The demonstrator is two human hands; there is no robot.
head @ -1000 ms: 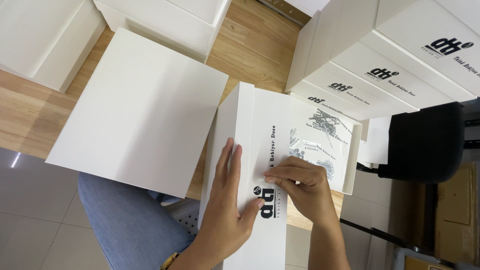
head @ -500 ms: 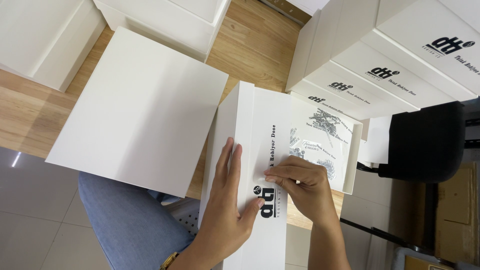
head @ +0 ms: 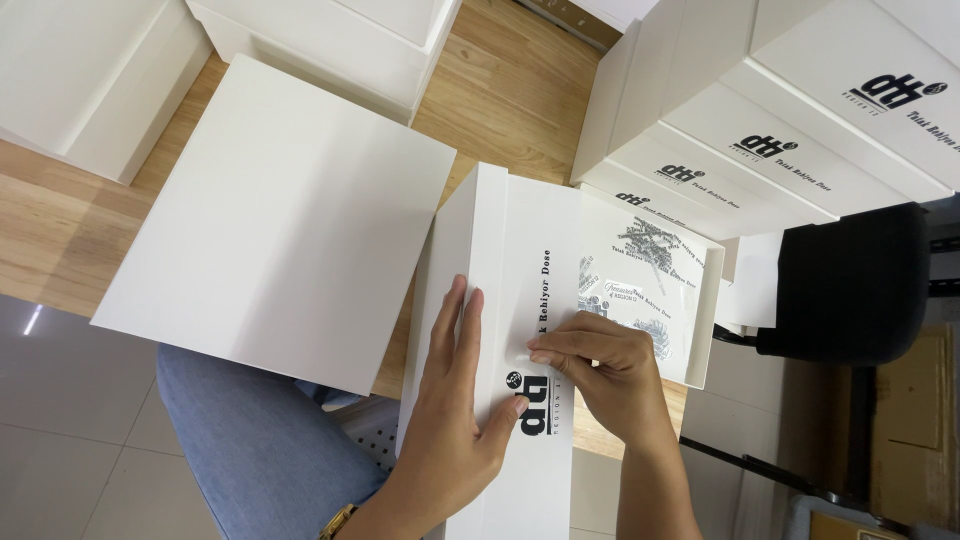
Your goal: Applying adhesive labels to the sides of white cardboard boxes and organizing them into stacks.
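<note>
While nothing has shifted over the last second, the left hand (head: 455, 420) stays flat, fingers spread, on the tall white cardboard box with black print (head: 520, 300) standing across the lap at the wooden desk (head: 500, 90) edge. The right hand (head: 600, 375) keeps its fingertips (head: 540, 355) pinched narrow on a small clear round sticker (head: 520, 352) on the box face — pressing, not yet released — so the sticking looks unfinished.

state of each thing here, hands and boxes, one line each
left hand: flat, palm down on the box lid
right hand: fingertips pinched on the lid's printed side
box lid: propped on its edge, printed side up
open tray: open, clear printed sheets inside
flat white box: closed, lying flat
stacked boxes: closed, piled up
</note>
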